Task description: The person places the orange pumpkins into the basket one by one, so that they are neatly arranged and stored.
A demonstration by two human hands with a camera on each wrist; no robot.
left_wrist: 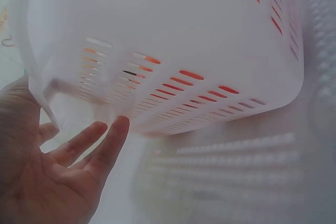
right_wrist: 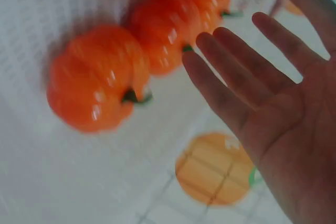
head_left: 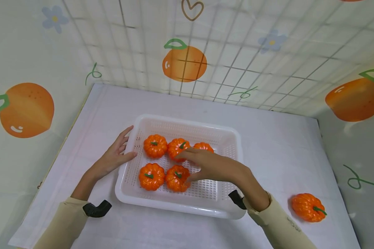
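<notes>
Several glossy orange toy pumpkins with green stems lie in a white perforated plastic basket (head_left: 180,207). The back row holds a left pumpkin (head_left: 155,147), a middle pumpkin (head_left: 176,145) and a right pumpkin (head_left: 204,146), the last two partly covered by my right hand (head_left: 216,165). In front are a left pumpkin (head_left: 151,177) and a right pumpkin (head_left: 177,180). My right hand hovers over the basket with fingers extended and holds nothing. My left hand (head_left: 113,157) is at the basket's left rim, thumb over the edge, relaxed fingers along the outer wall (left_wrist: 173,35).
Another pumpkin (head_left: 308,207) lies on the white-covered table (head_left: 277,145), right of the basket. A wire grid (head_left: 237,65) behind a printed curtain stands along the back. More curtain, with orange-fruit prints (head_left: 28,110), hangs at both sides.
</notes>
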